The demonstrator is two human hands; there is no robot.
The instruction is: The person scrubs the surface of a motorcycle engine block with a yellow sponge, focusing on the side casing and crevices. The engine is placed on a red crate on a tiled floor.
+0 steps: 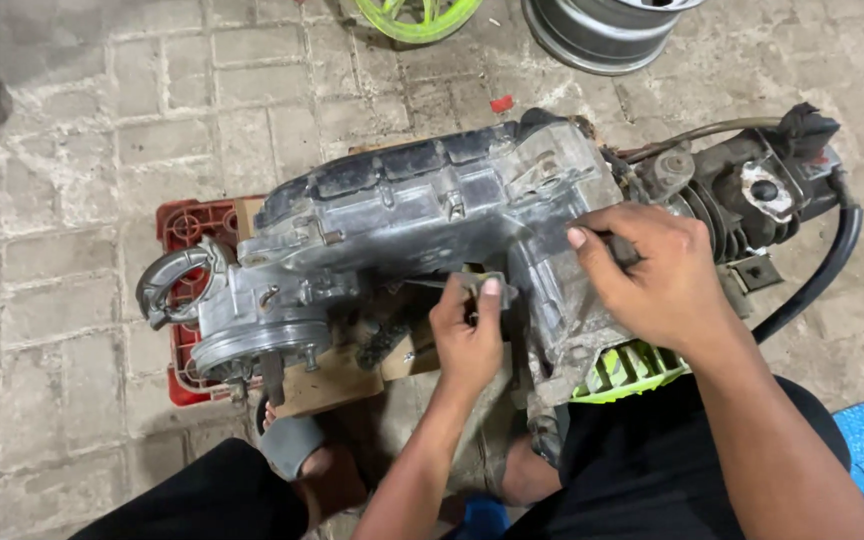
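On top of a red crate [184, 222] sits the grey engine case [412, 215], its cylinder end overhanging. Below the case, the left hand [467, 340] pinches a small metal bracket [480, 283]; the right hand [652, 275] grips the case's right edge. Leaning harder could probably tip the case off the crate.

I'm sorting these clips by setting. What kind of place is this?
Probably an outdoor or open-fronted motorcycle repair spot: a scooter engine lies on a red crate over brick paving, with loose wheel rims nearby.
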